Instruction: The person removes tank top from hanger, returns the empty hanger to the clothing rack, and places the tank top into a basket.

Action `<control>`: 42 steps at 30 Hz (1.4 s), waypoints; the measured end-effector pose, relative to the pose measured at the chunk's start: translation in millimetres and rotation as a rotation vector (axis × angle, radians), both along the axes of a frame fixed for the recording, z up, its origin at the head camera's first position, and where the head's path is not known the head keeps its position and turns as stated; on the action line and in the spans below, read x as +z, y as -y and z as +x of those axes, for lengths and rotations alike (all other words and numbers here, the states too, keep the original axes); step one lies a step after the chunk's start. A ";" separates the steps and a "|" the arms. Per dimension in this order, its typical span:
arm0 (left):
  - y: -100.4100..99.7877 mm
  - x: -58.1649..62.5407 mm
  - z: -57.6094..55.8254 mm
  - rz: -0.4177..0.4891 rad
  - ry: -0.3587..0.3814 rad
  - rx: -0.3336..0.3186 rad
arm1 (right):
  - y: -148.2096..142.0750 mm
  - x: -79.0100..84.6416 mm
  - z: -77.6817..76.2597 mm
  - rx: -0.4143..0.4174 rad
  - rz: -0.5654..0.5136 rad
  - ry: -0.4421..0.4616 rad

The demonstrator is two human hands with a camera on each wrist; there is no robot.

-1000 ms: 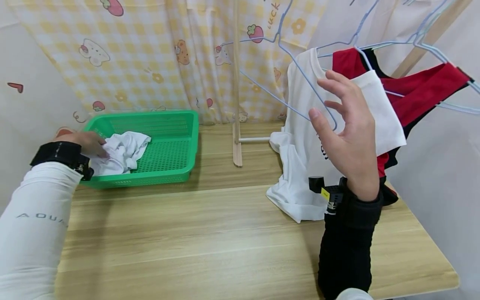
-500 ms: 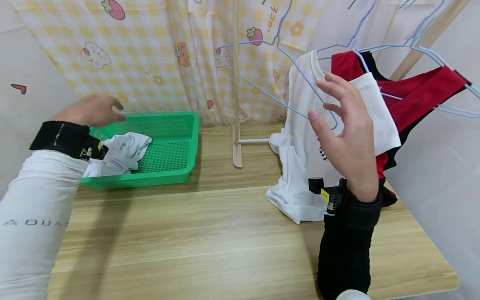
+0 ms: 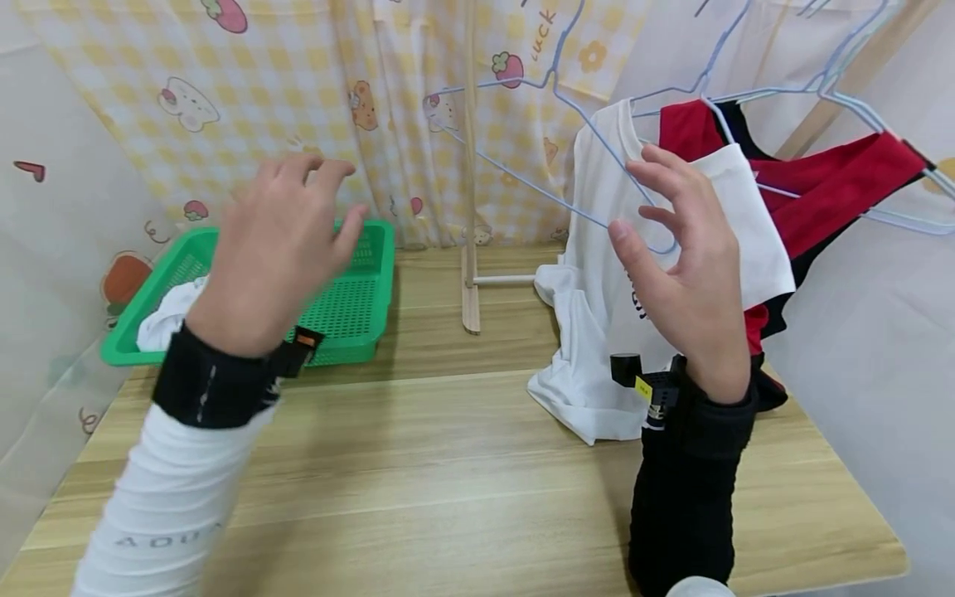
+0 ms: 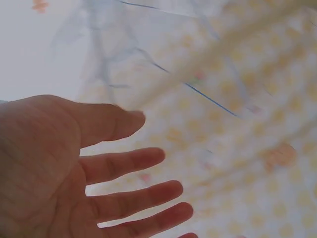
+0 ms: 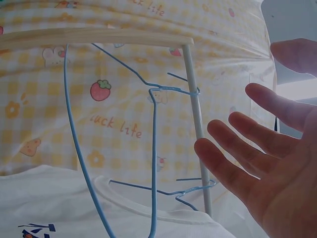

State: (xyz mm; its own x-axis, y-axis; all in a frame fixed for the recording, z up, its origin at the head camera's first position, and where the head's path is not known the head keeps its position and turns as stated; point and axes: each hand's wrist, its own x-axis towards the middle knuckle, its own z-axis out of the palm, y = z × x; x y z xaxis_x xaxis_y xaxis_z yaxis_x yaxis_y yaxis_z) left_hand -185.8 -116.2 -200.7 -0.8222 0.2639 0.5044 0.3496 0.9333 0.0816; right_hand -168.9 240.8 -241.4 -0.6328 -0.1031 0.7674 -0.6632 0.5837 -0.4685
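Note:
My left hand [image 3: 272,249], blurred by motion, is raised in front of the green basket [image 3: 385,290] with its fingers spread and holds nothing. Inside the basket lies a crumpled white garment [image 3: 167,315], partly hidden behind that hand. My right hand [image 3: 686,274] is lifted with relaxed fingers beside a white T-shirt [image 3: 589,340] that hangs on a hanger. A bare light-blue hanger [image 5: 154,163] hangs in front of the shirt. In the head view its lower corner is close to my right thumb; whether they touch I cannot tell.
A red and black garment [image 3: 828,199] hangs farther right. The rack's thin wooden post [image 3: 470,166] stands on the wooden table [image 3: 448,497], near the basket. Its top rod [image 5: 194,109] carries several hangers. A yellow checked curtain [image 3: 403,124] covers the back.
My left hand has come up out of the basket without the white garment and moved right, towards the middle. The right hand has stayed nearly still.

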 end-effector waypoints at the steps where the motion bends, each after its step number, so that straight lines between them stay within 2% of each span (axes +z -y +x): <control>1: -6.8 -1.9 7.1 0.026 -0.037 -0.010 | 0.7 0.0 -0.3 -0.002 -0.007 0.005; 3: -17.8 -6.2 19.0 0.075 -0.093 -0.034 | 1.8 -0.3 -0.7 -0.004 -0.016 0.012; 6: -30.0 -13.7 32.7 0.160 -0.130 -0.065 | 2.9 -0.6 -1.1 -0.008 -0.016 0.016; 11: -43.8 -26.1 42.7 0.316 -0.144 -0.115 | 4.6 0.0 -1.6 -0.003 0.012 0.014; 17: -52.7 -40.0 41.6 0.408 -0.133 -0.179 | 9.2 -0.8 -1.2 -0.001 0.023 0.032; 25: -54.2 -51.9 34.8 0.440 -0.105 -0.176 | 11.7 -1.3 -3.7 -0.008 0.051 0.034; 33: -52.7 -54.4 32.1 0.430 -0.074 -0.177 | 14.8 -0.7 -0.9 -0.032 0.050 0.037; 42: -45.2 -55.3 33.3 0.426 -0.054 -0.155 | 10.1 5.0 9.3 -0.105 -0.041 0.015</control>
